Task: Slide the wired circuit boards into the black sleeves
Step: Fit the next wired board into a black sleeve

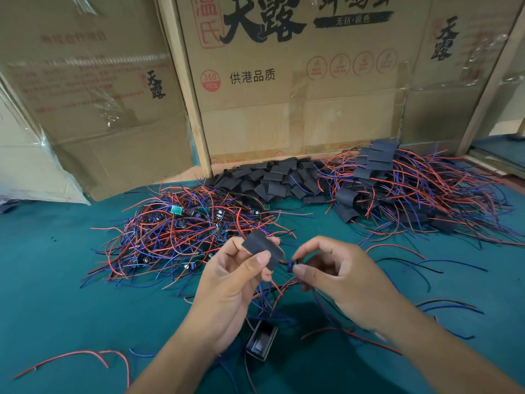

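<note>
While pinching a black sleeve [262,249] in the left hand [233,280], gripping a small wired circuit board [294,265] in the right hand [341,275], just beside the sleeve's open end.

Above the green table mat [56,265]: tangled pile of bare boards [176,231] left of the sleeve, loose sleeves [272,180] behind, sleeved units [397,183] right-rear, taped cardboard cartons [298,81] walling the back edge.
</note>
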`<state>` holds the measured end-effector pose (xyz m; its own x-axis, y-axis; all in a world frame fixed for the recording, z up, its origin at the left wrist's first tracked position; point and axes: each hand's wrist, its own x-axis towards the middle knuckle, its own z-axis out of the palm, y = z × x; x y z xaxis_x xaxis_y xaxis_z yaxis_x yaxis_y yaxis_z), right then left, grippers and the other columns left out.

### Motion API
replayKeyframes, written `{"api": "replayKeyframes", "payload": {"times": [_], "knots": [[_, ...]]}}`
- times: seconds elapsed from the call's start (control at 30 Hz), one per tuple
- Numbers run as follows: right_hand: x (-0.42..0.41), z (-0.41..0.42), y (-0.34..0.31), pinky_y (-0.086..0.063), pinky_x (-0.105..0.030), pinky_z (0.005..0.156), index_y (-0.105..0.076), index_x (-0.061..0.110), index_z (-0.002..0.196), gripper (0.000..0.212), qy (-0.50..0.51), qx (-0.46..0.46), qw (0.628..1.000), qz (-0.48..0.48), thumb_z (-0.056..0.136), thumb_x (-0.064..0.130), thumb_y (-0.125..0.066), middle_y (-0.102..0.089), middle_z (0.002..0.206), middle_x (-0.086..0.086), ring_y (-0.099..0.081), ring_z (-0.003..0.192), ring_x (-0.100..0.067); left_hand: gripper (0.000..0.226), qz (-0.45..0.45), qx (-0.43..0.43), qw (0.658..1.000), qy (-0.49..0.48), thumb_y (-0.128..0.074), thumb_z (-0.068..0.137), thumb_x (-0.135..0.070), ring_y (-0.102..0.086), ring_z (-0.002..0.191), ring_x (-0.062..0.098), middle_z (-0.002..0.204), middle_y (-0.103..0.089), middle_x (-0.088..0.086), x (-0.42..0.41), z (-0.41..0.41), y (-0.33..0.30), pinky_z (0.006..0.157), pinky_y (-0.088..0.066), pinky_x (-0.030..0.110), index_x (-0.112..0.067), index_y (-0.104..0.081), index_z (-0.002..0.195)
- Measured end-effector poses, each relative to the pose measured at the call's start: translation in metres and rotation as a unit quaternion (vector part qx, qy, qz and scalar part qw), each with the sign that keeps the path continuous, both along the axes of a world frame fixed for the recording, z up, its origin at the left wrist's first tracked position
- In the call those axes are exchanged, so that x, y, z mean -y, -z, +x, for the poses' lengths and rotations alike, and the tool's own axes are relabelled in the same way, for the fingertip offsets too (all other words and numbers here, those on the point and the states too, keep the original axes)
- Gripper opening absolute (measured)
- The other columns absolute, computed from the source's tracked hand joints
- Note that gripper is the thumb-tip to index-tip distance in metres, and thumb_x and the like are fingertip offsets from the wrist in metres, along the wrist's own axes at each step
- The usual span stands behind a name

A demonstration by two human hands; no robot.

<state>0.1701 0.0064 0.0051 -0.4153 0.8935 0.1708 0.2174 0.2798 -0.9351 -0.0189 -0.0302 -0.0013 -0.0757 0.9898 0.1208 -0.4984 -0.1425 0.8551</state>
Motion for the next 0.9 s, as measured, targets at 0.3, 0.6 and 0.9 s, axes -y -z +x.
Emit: {"api": "replayKeyframes", "payload": {"times": [0.3, 0.6, 0.9], "knots": [[0.008, -0.003, -0.007, -0.057, -0.025, 0.074, -0.063, 0.001, 0.097, 0.014, -0.021, -0.152, 0.982, -0.113, 0.090, 0.012, -0.066, -0.075, 0.085, -0.014, -0.073, 0.078, -0.030, 0.024, 0.028, -0.030, 0.999, -0.005, -0.089, 0.070, -0.020, -0.064, 0.073, 0.013, 0.102, -0.074, 0.012, 0.006, 0.007, -0.003, 0.074, -0.055, 0.022, -0.020, -0.075, 0.090], [0.012, -0.007, -0.013, -0.055, -0.024, 0.064, -0.063, 0.002, 0.095, 0.032, 0.014, -0.181, 0.979, -0.095, 0.079, 0.030, -0.067, -0.074, 0.083, -0.014, -0.073, 0.074, -0.030, 0.026, -0.026, 0.029, 0.999, -0.024, -0.088, 0.068, -0.016, -0.066, 0.067, 0.016, 0.082, -0.064, 0.018, 0.003, 0.007, -0.001, 0.071, -0.057, 0.022, -0.011, -0.072, 0.089], [0.014, -0.013, -0.009, -0.051, -0.022, 0.056, -0.065, 0.010, 0.088, 0.026, 0.032, -0.204, 0.975, -0.076, 0.075, 0.033, -0.070, -0.074, 0.080, -0.014, -0.071, 0.070, -0.027, 0.019, -0.056, 0.106, 0.993, -0.022, -0.077, 0.068, -0.012, -0.071, 0.078, 0.016, 0.089, -0.062, 0.015, 0.003, 0.017, 0.003, 0.074, -0.058, 0.022, -0.009, -0.075, 0.086]]}}
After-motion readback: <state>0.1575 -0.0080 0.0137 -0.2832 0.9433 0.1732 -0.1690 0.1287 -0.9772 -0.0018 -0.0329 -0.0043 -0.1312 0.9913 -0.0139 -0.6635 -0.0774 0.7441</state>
